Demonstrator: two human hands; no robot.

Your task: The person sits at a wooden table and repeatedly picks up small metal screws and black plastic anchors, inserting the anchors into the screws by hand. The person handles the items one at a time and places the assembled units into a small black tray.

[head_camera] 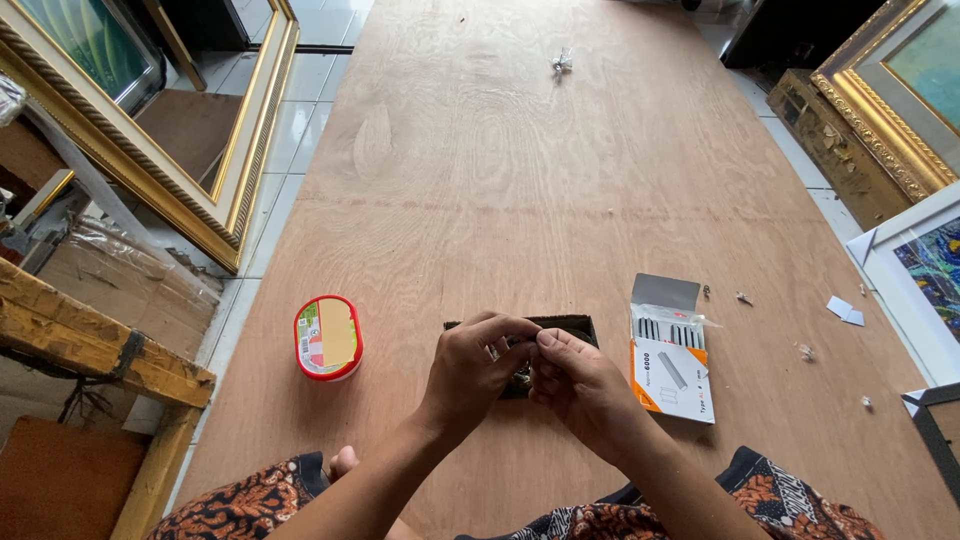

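I see my left hand [478,362] and right hand [572,378] pressed together at mid-table, fingertips pinching a small metal piece over a dark shallow box [570,326]. I judge the piece light, stiff and slippery; grip its edges. An open white-and-orange staple carton [673,378] lies just right; a red-rimmed oval tub [327,338] sits left.

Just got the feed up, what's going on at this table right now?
A person sits at a plywood table with both hands together over a small dark box. The left hand and right hand pinch something small and metallic between the fingertips; what it is cannot be made out. An opened box of staples lies just right of the hands, and a red-rimmed oval container sits to the left. Gold picture frames flank the table.
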